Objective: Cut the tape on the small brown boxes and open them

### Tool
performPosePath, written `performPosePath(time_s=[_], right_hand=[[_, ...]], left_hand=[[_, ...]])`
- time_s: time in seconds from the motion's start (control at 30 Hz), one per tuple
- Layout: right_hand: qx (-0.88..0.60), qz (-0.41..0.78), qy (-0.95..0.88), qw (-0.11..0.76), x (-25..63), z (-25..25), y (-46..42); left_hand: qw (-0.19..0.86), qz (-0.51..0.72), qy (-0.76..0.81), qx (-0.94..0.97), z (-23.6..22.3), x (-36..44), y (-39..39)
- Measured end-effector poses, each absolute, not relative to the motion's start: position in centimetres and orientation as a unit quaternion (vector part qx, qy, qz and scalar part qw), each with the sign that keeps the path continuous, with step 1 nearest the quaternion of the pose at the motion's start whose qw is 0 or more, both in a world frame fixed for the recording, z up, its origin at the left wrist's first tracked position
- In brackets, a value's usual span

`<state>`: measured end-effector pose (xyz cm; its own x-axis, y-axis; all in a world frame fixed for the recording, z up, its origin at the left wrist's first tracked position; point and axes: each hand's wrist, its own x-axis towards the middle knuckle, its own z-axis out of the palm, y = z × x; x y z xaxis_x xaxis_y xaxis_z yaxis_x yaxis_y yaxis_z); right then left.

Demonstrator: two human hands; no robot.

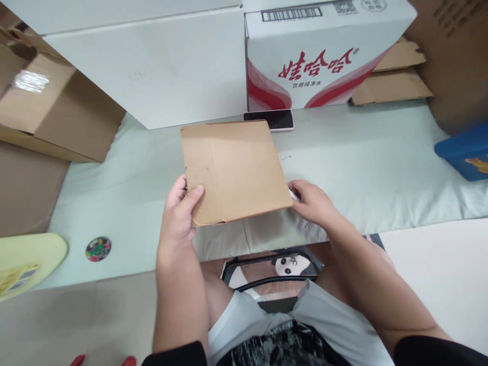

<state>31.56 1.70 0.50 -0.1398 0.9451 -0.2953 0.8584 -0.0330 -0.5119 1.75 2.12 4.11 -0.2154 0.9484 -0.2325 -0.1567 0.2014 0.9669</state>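
A flat square of brown cardboard (236,173) is held tilted above the pale green cloth. My left hand (178,213) grips its lower left edge, thumb on top and fingers underneath. At the lower right corner of the board is my right hand (310,201), closed around a small white object (294,195). Most of that object is hidden by the fingers and the board, so its kind does not show. Partly covered by the board's far edge, a phone (280,120) lies on the cloth with its dark screen up.
Behind stand a large white box (152,66) and a white-and-red water carton (324,66). Brown boxes (72,101) are at left, folded cardboard (392,86) at back right. A blue container (467,152), a yellow-green container (30,262) and a round colourful disc (98,249) sit nearer the sides.
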Motion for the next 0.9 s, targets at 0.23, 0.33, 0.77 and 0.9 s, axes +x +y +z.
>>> performPosePath(time_s=[0.23, 0.33, 0.77, 0.9], right_hand=[[-0.654, 0.307, -0.684, 0.095, 31.6, 0.3, 1.7], [-0.657, 0.308, -0.681, 0.098, 31.7, 0.4, 1.7], [-0.652, 0.319, -0.682, 0.094, 31.9, -0.5, 1.7], [-0.653, 0.327, -0.677, 0.095, 31.7, -0.3, 1.7]], left_hand=[[0.52, 0.533, 0.584, 0.322, 4.5, 2.3, 2.1], [0.515, 0.536, 0.586, 0.322, 4.5, 2.4, 2.1], [0.535, 0.537, 0.562, 0.331, 3.8, 3.4, 2.0], [0.537, 0.523, 0.57, 0.335, 4.0, 3.2, 2.0]])
